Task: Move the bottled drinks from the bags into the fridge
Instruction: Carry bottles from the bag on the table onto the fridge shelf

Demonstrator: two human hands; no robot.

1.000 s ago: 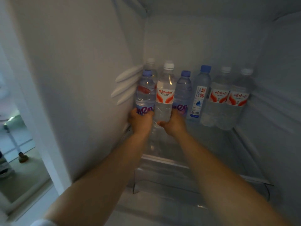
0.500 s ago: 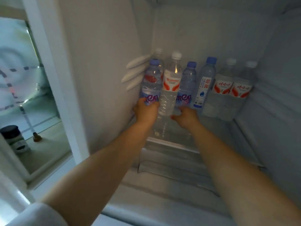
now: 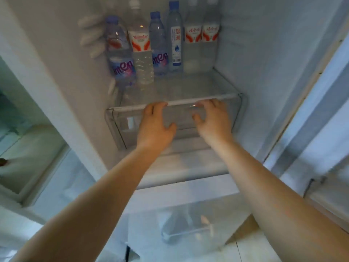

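At the shelf's (image 3: 188,87) white front edge, the left hand (image 3: 154,125) and right hand (image 3: 213,121) hover with fingers loosely spread, holding nothing. Six upright clear plastic bottles (image 3: 143,53) line the back wall, leaving bare glass in front.

pale tiled floor (image 3: 251,250), dim bluish light

Six bottled drinks (image 3: 151,44) are being kept upright in a row at the back of the glass shelf (image 3: 188,87) inside the fridge (image 3: 264,53). The left hand (image 3: 156,123) and the right hand (image 3: 213,120) are being held empty, fingers loosely spread, at the shelf's front edge above a clear drawer (image 3: 117,125).
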